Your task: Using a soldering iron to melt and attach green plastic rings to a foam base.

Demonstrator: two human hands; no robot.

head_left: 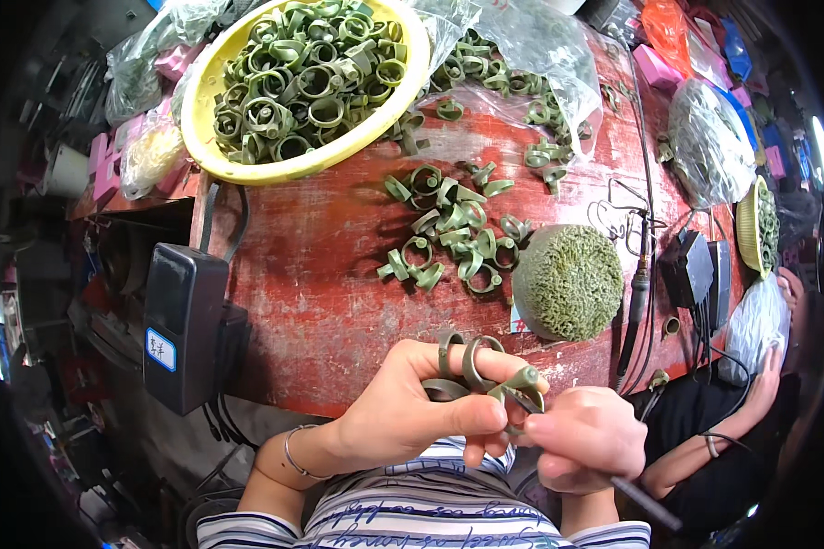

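My left hand [421, 398] is closed around a green wax-like ring [525, 384] with a raised knob, pinched between thumb and fingers. More green rings [471, 364] are looped over its index finger. My right hand [588, 439] is closed on a slim dark rod-shaped tool [645, 503], whose tail sticks out below the fist. The tool's narrow tip meets the pinched ring; its exact kind cannot be made out. Just beyond my hands, several loose green rings [458, 224] lie in a heap on the red table [302, 302].
A yellow basket [197, 146] full of green rings stands at the far left. Right of the heap sits a round block with a crumbly green top [572, 282]. Black boxes with cables [188, 320] hang at the left edge. Another person's arm [737, 430] is at the right.
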